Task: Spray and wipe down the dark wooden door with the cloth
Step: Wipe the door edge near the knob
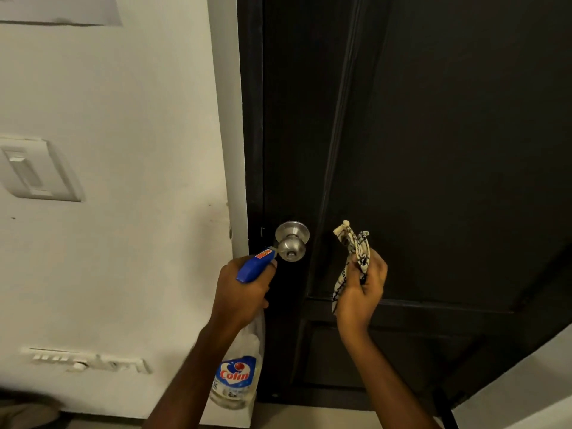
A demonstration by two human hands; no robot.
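Left hand (244, 284) grips spray bottle (236, 376) at the blue trigger head, nozzle by knob (291, 241). Right hand (362, 286) clutches cloth (353, 252), bunched, soft, limp. Dark door (433, 150) just ahead; bottle looks light, smooth plastic.

subject of inspection: one person, of whom two limbs are in frame. left grip (244, 289): bare. right grip (362, 289): bare. left forearm (198, 366): bare along its whole visible length, slender, outline soft with blur toward the elbow. right forearm (380, 376): bare likewise, slender, outline sharper. both limbs run out at the bottom edge of the frame — upper arms, torso and any clothing lie outside the view and cannot be assessed.
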